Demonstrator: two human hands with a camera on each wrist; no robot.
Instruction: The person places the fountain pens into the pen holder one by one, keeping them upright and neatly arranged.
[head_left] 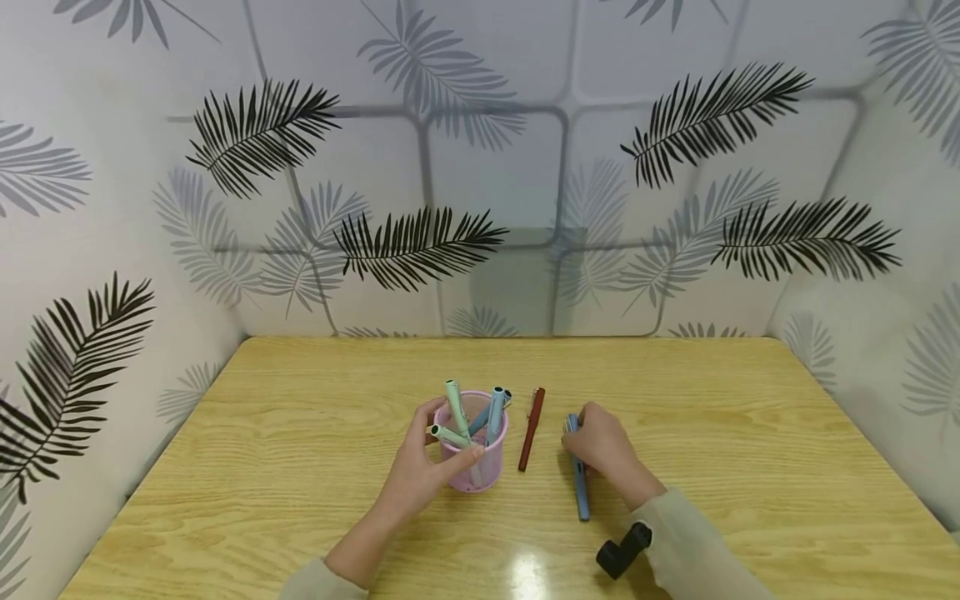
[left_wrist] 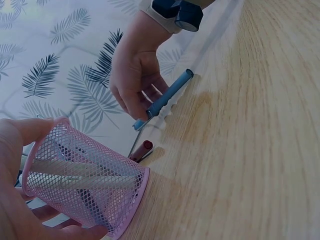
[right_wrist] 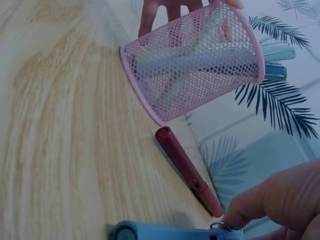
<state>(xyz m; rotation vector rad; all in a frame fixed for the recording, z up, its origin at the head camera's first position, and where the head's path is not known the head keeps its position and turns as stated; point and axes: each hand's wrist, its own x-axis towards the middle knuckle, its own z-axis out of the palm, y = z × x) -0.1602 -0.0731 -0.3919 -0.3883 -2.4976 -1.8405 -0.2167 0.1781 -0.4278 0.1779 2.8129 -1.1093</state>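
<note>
My left hand [head_left: 420, 471] grips a pink mesh pen cup [head_left: 491, 468], thumb at the near rim and fingers round its left side. Several pens stand in the cup, among them a light green pen [head_left: 456, 404] and a light blue pen [head_left: 496, 412]. To the right, my right hand [head_left: 606, 443] pinches a blue pen [head_left: 581, 496] near its clip end. In the left wrist view, this blue pen [left_wrist: 172, 91] slants close over the table. A dark red pen [head_left: 532, 432] with a clip lies between the cup and the right hand.
The light wood-grain table [head_left: 315, 400] carries all of this. A pale wall [head_left: 495, 167] with leaf patterns rises behind its far edge and along both sides. A black device [head_left: 624, 550] is strapped at the right wrist.
</note>
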